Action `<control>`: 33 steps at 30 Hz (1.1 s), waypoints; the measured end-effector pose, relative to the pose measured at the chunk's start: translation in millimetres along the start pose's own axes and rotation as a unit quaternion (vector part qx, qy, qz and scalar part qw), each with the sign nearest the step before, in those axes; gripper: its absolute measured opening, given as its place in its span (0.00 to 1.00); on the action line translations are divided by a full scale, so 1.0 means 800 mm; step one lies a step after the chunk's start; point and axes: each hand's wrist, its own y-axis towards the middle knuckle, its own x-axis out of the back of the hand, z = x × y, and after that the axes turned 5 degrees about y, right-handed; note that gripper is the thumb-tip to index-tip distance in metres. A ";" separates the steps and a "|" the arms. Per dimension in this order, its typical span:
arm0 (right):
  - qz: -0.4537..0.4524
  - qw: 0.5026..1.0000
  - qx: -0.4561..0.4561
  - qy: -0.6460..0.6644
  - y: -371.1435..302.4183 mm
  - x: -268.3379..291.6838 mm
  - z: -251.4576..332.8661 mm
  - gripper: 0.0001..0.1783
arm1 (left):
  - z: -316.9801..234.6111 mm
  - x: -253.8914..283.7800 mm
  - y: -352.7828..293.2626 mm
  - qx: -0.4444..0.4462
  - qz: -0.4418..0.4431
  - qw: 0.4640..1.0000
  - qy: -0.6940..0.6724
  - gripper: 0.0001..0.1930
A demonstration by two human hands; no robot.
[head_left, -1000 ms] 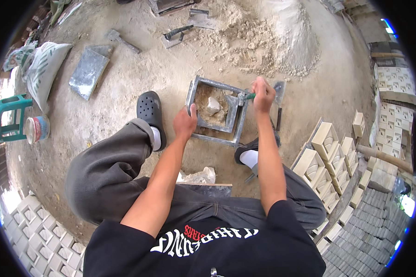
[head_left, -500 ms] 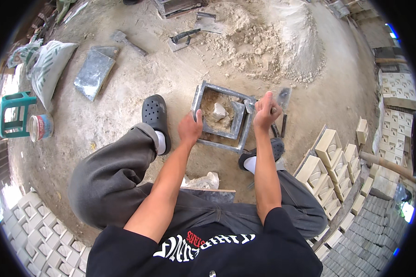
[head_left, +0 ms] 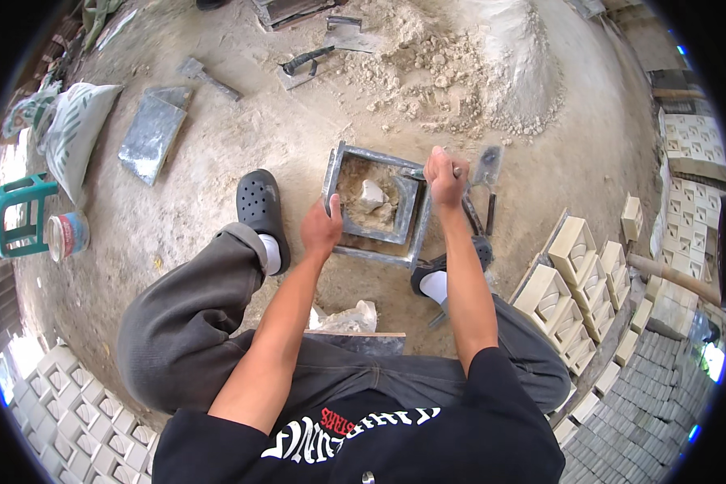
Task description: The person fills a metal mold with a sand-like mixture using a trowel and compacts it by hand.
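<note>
A square grey metal mould frame [head_left: 336,173] rests on the ground between my feet, with a smaller L-shaped inner piece [head_left: 409,211] inside it. Sandy powder and a pale lump [head_left: 371,194] lie within. My left hand [head_left: 323,226] is closed round the frame's left side. My right hand [head_left: 445,179] is a fist above its upper right corner, wrapped round a short-handled tool [head_left: 412,173]. The handle's butt sticks out to the right of the fist, and the narrow grey end lies over the frame's far edge. The fist hides most of the tool.
Beyond the frame rises a heap of pale powder [head_left: 516,73]. A trowel [head_left: 306,64] and a hammer-like tool [head_left: 210,78] lie farther off. Cast blocks [head_left: 569,250] stand at right, with more blocks [head_left: 81,403] at lower left. A green stool [head_left: 26,214] and a tub [head_left: 68,234] are left.
My right hand has come down and left, bringing the tool over the frame's edge. My left hand keeps its grip on the frame. The whole view has shifted slightly.
</note>
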 end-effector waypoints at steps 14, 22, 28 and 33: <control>0.046 0.998 0.042 -0.023 0.017 -0.017 0.070 0.27 | 0.008 0.004 -0.005 -0.003 -0.014 1.000 0.001 0.29; 0.027 0.997 0.070 0.029 -0.007 -0.004 0.042 0.26 | -0.001 0.007 -0.002 0.005 0.012 1.000 0.025 0.26; -0.006 0.999 0.026 -0.045 -0.006 -0.007 0.022 0.27 | 0.010 0.004 -0.007 -0.008 -0.005 1.000 0.009 0.26; 0.015 0.999 0.051 -0.003 -0.007 0.016 0.006 0.27 | -0.006 -0.002 0.000 -0.036 -0.019 0.999 0.021 0.27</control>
